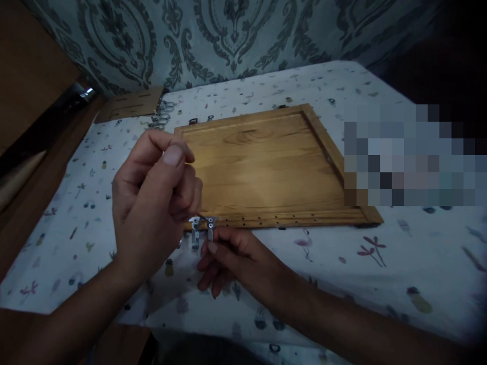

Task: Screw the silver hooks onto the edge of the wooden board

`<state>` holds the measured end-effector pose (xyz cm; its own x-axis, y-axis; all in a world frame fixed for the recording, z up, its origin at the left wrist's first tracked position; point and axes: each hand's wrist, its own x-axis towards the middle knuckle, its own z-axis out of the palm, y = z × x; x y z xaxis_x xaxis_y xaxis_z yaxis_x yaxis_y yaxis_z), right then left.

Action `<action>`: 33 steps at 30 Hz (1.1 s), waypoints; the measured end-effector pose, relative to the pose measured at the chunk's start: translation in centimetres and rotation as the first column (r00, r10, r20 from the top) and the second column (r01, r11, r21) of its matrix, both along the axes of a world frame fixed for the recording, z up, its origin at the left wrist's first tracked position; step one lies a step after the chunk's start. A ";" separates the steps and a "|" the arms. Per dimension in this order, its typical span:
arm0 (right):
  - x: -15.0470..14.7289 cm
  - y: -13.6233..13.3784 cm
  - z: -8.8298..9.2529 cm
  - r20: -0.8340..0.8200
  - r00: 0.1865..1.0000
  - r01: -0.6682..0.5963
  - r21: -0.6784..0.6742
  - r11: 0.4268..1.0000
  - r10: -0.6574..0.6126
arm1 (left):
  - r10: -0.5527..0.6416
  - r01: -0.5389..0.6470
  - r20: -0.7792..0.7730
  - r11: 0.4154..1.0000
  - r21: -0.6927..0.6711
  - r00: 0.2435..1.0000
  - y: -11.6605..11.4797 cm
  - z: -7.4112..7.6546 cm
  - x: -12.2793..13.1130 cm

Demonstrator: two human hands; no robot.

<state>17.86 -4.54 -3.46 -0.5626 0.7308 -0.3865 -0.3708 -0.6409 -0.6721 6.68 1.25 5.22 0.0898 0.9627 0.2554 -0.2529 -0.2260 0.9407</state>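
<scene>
1. Panel [262, 167] is lying on the cloth-covered table [327, 289], between its near and far edges; framed, grained wood, likely stiff, fairly weighty, best gripped by the frame.
2. Hinge [210, 223], smooth shiny metal, is sitting at the panel's near-left corner; probably light, hard, slightly slippery.
3. Right hand [236, 256]: thumb and forefinger are pinching the hinge's arm.
4. Left hand [155, 197]: fingers are curling tight, seemingly around a slim tool [204, 217].
5. Cardboard [129, 105] is lying flat by the table's far-left corner.

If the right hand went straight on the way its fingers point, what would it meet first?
Probably the metal hinge that the right hand seems to touch at the wooden panel; a second metal part lies beyond it, though depth is unclear.
</scene>
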 end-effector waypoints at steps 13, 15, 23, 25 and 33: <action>0.1 0.0 0.4 0.002 1.000 0.006 -0.008 1.000 -0.006 | 0.033 -0.033 -0.037 0.999 -0.010 0.999 -0.5 -0.1 -0.6; 0.1 0.0 0.2 -0.002 1.000 0.009 -0.008 1.000 -0.009 | 0.029 -0.029 -0.033 1.000 0.001 0.999 -0.5 -0.1 -0.6; 0.1 0.0 0.1 -0.008 1.000 0.003 -0.011 1.000 -0.003 | 0.040 -0.045 -0.104 0.998 -0.046 0.994 -0.7 0.1 -0.4; 0.0 0.0 0.2 -0.011 1.000 0.003 -0.012 1.000 -0.003 | 0.028 -0.028 -0.087 1.000 -0.002 0.996 -0.6 -0.1 -0.4; 0.0 0.0 0.3 0.002 1.000 0.002 -0.027 1.000 -0.002 | 0.004 0.000 -0.124 1.000 0.026 0.992 -0.6 -0.2 -0.4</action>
